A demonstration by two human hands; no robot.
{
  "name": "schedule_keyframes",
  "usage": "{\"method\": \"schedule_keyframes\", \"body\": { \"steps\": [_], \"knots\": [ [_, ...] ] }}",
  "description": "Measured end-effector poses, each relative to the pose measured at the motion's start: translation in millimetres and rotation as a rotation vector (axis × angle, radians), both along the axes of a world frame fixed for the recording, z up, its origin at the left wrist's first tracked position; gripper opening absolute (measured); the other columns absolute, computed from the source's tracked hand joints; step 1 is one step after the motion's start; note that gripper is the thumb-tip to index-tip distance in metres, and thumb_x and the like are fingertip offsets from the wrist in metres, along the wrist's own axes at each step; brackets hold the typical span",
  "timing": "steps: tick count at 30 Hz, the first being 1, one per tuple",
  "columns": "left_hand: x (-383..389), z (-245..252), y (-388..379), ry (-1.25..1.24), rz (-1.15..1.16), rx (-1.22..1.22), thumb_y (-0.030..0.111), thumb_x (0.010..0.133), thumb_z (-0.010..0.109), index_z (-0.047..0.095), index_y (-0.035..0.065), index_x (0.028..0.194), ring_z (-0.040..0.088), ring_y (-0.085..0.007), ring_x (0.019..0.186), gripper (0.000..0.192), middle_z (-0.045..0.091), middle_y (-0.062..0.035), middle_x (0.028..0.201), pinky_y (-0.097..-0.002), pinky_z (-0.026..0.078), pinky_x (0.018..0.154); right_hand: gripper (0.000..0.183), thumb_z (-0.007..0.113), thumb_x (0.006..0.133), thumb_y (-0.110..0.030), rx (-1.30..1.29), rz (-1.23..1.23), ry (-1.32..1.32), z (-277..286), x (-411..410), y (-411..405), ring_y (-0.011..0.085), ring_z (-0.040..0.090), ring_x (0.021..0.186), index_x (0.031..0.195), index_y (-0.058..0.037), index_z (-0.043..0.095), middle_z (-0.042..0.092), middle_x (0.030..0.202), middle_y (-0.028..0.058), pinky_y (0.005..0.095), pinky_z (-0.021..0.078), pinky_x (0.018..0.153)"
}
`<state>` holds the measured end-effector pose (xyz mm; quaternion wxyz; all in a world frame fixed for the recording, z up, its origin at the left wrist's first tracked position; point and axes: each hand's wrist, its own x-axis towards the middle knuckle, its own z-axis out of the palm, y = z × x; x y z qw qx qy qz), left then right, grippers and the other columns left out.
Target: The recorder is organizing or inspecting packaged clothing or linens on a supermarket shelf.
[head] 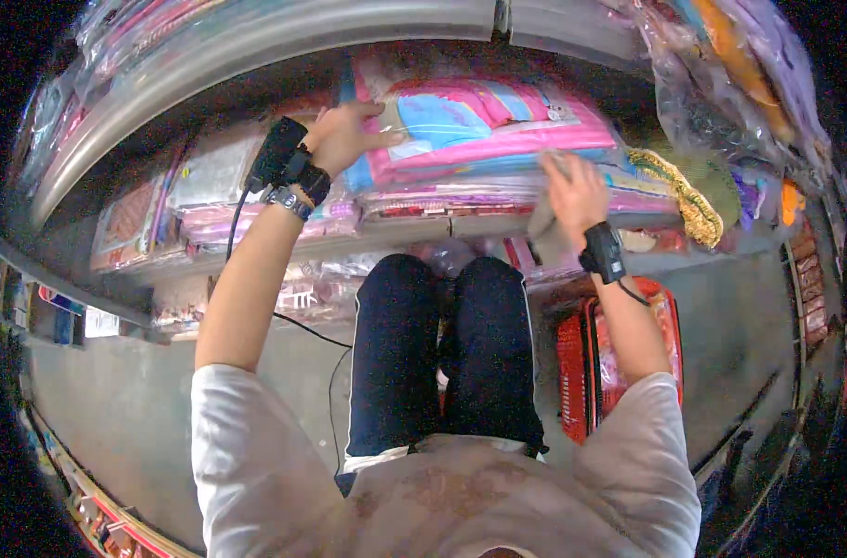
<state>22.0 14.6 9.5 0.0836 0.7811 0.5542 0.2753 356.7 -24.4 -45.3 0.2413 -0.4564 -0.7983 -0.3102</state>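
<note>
A plastic-wrapped packet of pink and blue fabric lies on top of a stack on the low shelf before me. My left hand grips its left end, thumb and fingers spread over the wrapping. At the stack's front right, my right hand is closed on a grey cloth, which hangs below the palm and is blurred. The right fingertips are close to the packet's front edge; whether they touch it I cannot tell. Beneath lie more flat wrapped textiles.
More wrapped packets lie left on the shelf. A green textile with gold trim hangs over the right side. A curved-looking shelf edge overhangs the stack. A red basket stands on the floor by my right knee. A black cable trails left.
</note>
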Motion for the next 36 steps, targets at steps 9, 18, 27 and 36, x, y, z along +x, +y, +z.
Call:
{"method": "schedule_keyframes", "body": {
  "steps": [9, 18, 27, 36],
  "knots": [
    [0, -6, 0, -0.031, 0.055, 0.085, 0.041, 0.061, 0.070, 0.059, 0.0001, 0.099, 0.058, -0.0301, 0.087, 0.057, 0.059, -0.0203, 0.095, -0.0337, 0.044, 0.077, 0.034, 0.056, 0.066, -0.006, -0.037, 0.323, 0.229, 17, -69, -24, 0.0236, 0.053, 0.075, 0.098, -0.0172, 0.060, 0.053, 0.089, 0.0050, 0.0356, 0.0439, 0.061],
    [-7, -19, 6, -0.086, 0.011, 0.108, 0.040, 0.060, 0.071, 0.057, -0.0011, 0.100, 0.058, -0.0301, 0.089, 0.059, 0.058, -0.0216, 0.096, -0.0343, 0.044, 0.077, 0.022, 0.051, 0.068, -0.020, 0.158, 0.344, -0.201, -6, -119, -7, 0.0161, 0.049, 0.083, 0.087, -0.0134, 0.060, 0.053, 0.093, 0.0018, 0.0312, 0.0384, 0.067],
    [9, -10, 1, -0.029, 0.026, 0.118, 0.038, 0.060, 0.072, 0.058, -0.0010, 0.099, 0.059, -0.0286, 0.085, 0.057, 0.060, -0.0193, 0.093, -0.0340, 0.045, 0.075, 0.030, 0.049, 0.071, -0.016, 0.057, -0.127, -0.175, -3, -4, 8, 0.0186, 0.051, 0.081, 0.101, -0.0130, 0.054, 0.052, 0.088, 0.0010, 0.0324, 0.0418, 0.065],
    [6, -8, 1, -0.103, -0.003, 0.118, 0.035, 0.061, 0.072, 0.056, -0.0007, 0.101, 0.059, -0.0295, 0.087, 0.055, 0.059, -0.0203, 0.093, -0.0341, 0.046, 0.075, 0.020, 0.050, 0.070, -0.022, 0.266, 0.486, -0.172, 3, -164, -9, 0.0170, 0.051, 0.082, 0.084, -0.0104, 0.059, 0.053, 0.088, 0.0024, 0.0317, 0.0406, 0.065]
  ]
}}
